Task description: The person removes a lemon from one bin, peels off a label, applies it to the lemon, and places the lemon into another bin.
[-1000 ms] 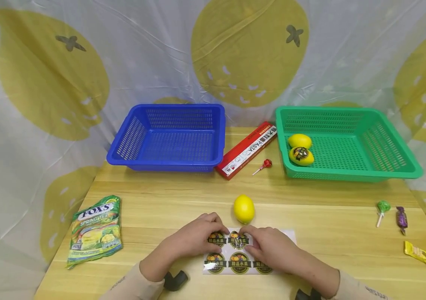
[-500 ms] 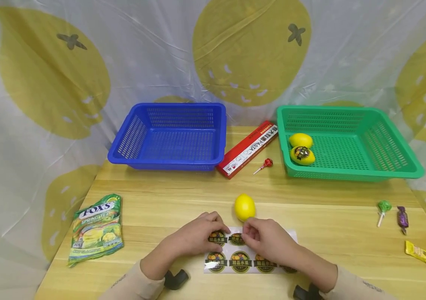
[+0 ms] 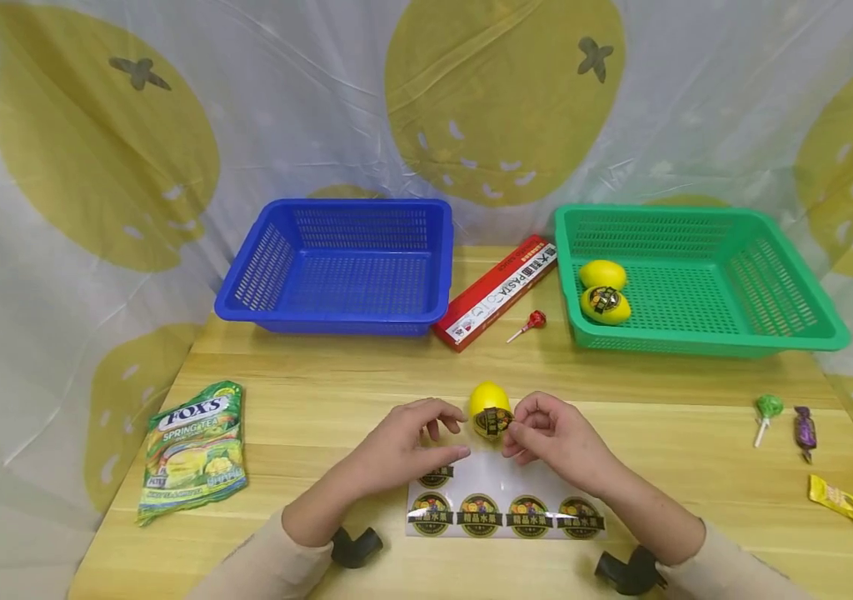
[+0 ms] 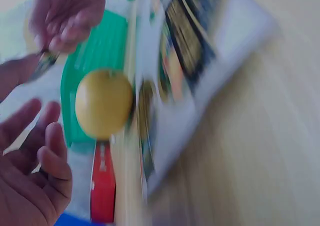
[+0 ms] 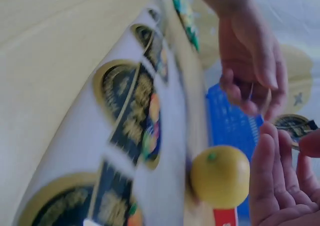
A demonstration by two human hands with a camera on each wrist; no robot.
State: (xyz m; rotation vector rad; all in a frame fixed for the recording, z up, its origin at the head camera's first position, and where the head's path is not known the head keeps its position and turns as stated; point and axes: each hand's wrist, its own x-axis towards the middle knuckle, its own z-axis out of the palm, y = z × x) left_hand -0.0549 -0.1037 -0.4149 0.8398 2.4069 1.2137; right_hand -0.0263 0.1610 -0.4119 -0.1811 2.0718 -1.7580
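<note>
Right hand (image 3: 546, 437) now lifted off the sticker sheet (image 3: 505, 500), pinching a peeled sticker (image 3: 492, 422) up in front of the lemon (image 3: 488, 398). Left hand (image 3: 404, 442) raised from the sheet too, fingers loose, just beside the lemon. Top row of the sheet left bare but for one sticker at its left end.

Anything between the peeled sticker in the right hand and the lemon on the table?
Nothing visible. The right hand pinches the sticker right in front of the lemon; whether it touches yet cannot be told. The left hand hovers open just to the lemon's left, over the sticker sheet, not in the gap.
</note>
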